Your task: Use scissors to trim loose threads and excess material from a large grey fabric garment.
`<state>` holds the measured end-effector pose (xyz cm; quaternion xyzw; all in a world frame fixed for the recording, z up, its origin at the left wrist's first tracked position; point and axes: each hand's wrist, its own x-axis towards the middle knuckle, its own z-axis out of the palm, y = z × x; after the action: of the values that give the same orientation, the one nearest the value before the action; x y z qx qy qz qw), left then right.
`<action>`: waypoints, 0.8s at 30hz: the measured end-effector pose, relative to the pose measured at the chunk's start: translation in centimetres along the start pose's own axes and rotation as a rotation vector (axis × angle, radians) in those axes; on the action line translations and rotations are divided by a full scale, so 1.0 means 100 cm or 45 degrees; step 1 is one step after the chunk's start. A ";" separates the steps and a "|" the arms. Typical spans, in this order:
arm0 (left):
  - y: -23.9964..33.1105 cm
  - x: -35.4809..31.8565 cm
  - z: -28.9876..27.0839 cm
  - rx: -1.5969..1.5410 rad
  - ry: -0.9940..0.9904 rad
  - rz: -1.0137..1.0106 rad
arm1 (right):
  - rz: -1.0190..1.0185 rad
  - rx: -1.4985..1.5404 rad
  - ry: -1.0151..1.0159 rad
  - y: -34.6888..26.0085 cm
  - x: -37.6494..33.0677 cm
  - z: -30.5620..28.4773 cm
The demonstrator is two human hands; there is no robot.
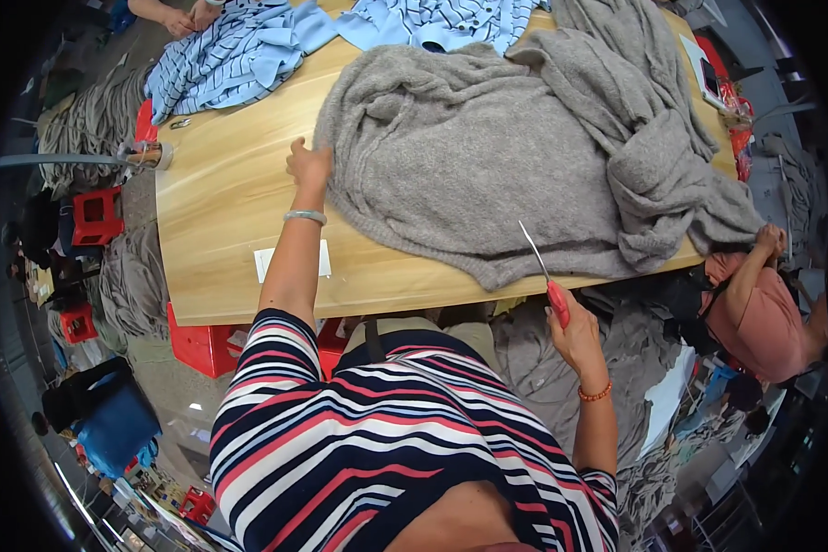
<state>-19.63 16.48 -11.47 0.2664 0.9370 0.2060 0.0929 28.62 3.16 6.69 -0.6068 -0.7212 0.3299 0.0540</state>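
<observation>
A grey knit garment [488, 156] lies spread and bunched on the wooden table [221, 221]. Beside its left edge is my left hand [310, 166], the thumb side against the knit. Its fingers are apart and loosely bent, with nothing visible in them. My right hand [575, 336] is closed round the red handle of a pair of scissors [557, 302]. The slim metal blades point up and away over the garment's near edge, and look closed together.
Blue striped garments [239, 64] lie at the far side, where another person's hands [191, 18] are at work. At right, a person in a pink top [759, 317] grips the grey cloth. A white card [327, 259] sits near my left forearm. Red stools [97, 216] stand left.
</observation>
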 end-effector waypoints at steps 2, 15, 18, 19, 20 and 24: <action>-0.024 0.002 0.012 0.081 -0.079 -0.090 | -0.002 -0.006 -0.019 0.004 0.001 -0.005; 0.129 -0.199 -0.070 -0.548 -0.829 0.970 | 0.029 0.066 0.074 0.070 0.015 -0.042; 0.138 -0.290 -0.049 -0.331 -1.448 1.497 | 0.061 0.027 0.109 0.077 0.020 -0.058; 0.131 -0.298 -0.030 -0.316 -1.393 1.599 | 0.042 0.033 0.108 0.078 0.021 -0.063; 0.129 -0.304 -0.019 -0.303 -1.347 1.707 | 0.037 0.039 0.110 0.080 0.019 -0.066; 0.160 -0.281 0.001 -0.384 -0.478 1.939 | 0.118 0.224 -0.001 0.091 0.016 -0.066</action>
<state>11.40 13.81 -2.74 0.8481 0.4281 0.2890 0.1180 39.00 7.71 6.40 -0.6323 -0.6606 0.3943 0.0915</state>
